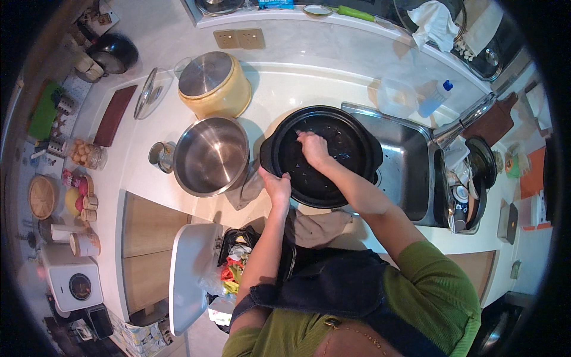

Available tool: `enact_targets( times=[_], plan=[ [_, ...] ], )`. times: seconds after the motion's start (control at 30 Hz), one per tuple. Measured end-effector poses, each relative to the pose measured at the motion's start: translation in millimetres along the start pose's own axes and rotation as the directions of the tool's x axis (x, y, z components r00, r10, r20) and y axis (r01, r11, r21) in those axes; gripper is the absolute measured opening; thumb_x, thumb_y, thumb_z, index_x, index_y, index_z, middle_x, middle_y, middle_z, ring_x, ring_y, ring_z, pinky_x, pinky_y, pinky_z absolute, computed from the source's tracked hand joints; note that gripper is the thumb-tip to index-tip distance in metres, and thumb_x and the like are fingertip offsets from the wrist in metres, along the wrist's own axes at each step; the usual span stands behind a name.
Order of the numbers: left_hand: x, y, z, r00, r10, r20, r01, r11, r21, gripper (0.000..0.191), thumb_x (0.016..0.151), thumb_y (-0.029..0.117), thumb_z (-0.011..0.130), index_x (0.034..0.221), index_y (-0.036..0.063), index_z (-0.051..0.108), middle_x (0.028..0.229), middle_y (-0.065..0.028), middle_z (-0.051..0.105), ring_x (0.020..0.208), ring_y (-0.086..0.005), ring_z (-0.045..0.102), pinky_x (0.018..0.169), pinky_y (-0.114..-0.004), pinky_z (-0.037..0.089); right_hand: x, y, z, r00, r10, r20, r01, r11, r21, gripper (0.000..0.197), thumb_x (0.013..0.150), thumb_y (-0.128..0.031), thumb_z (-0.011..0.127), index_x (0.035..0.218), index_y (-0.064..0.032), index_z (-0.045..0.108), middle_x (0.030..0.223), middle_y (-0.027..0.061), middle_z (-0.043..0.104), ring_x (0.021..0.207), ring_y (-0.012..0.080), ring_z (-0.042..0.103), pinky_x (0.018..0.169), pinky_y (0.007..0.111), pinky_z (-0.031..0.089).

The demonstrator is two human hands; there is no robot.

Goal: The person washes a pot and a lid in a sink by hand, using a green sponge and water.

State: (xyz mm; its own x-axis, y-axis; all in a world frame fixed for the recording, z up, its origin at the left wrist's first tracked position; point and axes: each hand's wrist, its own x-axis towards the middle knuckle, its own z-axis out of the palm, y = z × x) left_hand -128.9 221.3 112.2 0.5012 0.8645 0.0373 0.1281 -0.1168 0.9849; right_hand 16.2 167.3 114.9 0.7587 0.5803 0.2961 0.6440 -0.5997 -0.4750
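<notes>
A wide black pot (321, 187) with side handles stands on the counter, its right side overlapping the sink. Wet specks glint on its dark inside. My left hand (275, 187) grips the pot's left handle. Inside the pot is my right hand (314, 149), fingers bent together near the inner surface; whether they pinch something small is not clear. To the left is a stainless steel bowl (212, 156) with a shiny, bare inside. A grey-brown cloth (244, 193) lies between bowl and pot, and another brown cloth (319, 227) hangs at the counter's front edge.
A yellow pot (218, 98) sits upside down behind the bowl, near a glass lid (149, 94) and a small metal cup (160, 156). Right lie the steel sink (403, 178), faucet (461, 120) and a loaded dish rack (461, 196). Below, an open trash bin (196, 272) holds scraps.
</notes>
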Motion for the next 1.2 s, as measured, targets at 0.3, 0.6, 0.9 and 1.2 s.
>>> enact_targets(
  times=[0.3, 0.6, 0.9, 1.2],
  plan=[
    [-10, 29, -5, 0.998, -0.062, 0.0, 0.061, 0.985, 0.162, 0.07, 0.063, -0.003, 0.058, 0.123, 0.0044, 0.023, 0.097, -0.0224, 0.054, 0.083, -0.0322, 0.057, 0.08, -0.036, 0.041, 2, 6, 9, 0.991, 0.076, -0.108, -0.059, 0.986, 0.153, 0.015, 0.08, -0.017, 0.054, 0.081, -0.005, 0.061, 0.078, 0.0185, 0.059, 0.073, 0.0367, 0.057, 0.065, 0.044, 0.046],
    [-8, 31, -3, 0.991, -0.123, -0.045, 0.126, 0.988, 0.085, 0.062, 0.061, -0.01, 0.056, 0.117, 0.0001, 0.031, 0.111, -0.0158, 0.043, 0.105, -0.025, 0.043, 0.092, -0.031, 0.03, 5, 28, -49, 0.918, 0.347, 0.191, -0.344, 0.938, -0.051, 0.019, 0.08, -0.024, 0.055, 0.089, -0.0106, 0.064, 0.085, 0.0161, 0.062, 0.083, 0.034, 0.058, 0.073, 0.043, 0.047],
    [-10, 33, -2, 0.989, -0.13, -0.065, 0.136, 0.986, 0.092, 0.058, 0.061, -0.009, 0.056, 0.113, 0.0003, 0.033, 0.106, -0.0163, 0.048, 0.102, -0.0257, 0.047, 0.09, -0.03, 0.033, 29, 36, -54, 0.974, 0.125, 0.188, -0.169, 0.956, 0.238, 0.024, 0.074, -0.005, 0.053, 0.095, -0.008, 0.063, 0.09, 0.0129, 0.062, 0.084, 0.0287, 0.059, 0.073, 0.037, 0.047],
    [-13, 45, -2, 0.977, -0.2, -0.072, 0.208, 0.971, 0.118, 0.057, 0.062, -0.006, 0.055, 0.114, 0.0018, 0.033, 0.106, -0.0171, 0.05, 0.101, -0.0256, 0.049, 0.089, -0.031, 0.034, -18, 2, -37, 0.697, -0.547, 0.465, 0.464, 0.837, 0.289, 0.021, 0.073, -0.008, 0.057, 0.093, -0.0103, 0.063, 0.081, 0.0114, 0.059, 0.075, 0.0288, 0.059, 0.064, 0.039, 0.048]
  ],
)
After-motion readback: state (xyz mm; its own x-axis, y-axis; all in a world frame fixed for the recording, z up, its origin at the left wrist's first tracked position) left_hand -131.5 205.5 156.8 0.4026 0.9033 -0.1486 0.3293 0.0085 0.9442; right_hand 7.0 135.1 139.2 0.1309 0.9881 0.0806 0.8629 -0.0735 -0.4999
